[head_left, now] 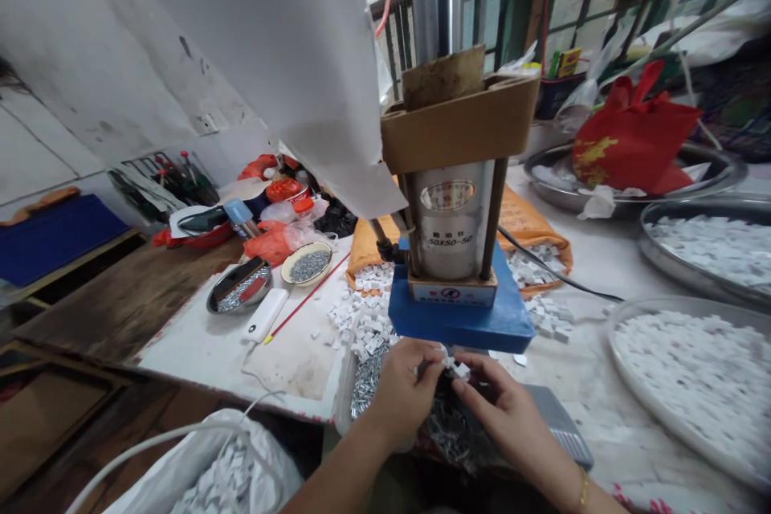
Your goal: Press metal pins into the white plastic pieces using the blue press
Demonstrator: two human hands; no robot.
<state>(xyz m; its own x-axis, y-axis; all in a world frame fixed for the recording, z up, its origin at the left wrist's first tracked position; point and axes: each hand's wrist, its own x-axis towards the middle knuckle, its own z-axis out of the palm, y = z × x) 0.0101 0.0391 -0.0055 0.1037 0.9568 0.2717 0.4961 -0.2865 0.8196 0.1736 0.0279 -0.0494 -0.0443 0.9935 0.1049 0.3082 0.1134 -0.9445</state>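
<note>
L hand [405,395] & R hand [511,416] meet just below the front edge of the blue press base [461,320]. Fingers of both are pinching a small white piece [461,370] btwn them, over a heap of metal bits [451,430]. Tight spot: press directly above, pan of white parts [692,377] close on R. More bare surface [295,357] on L, out to its front edge, by the white power bank [265,315].
</note>
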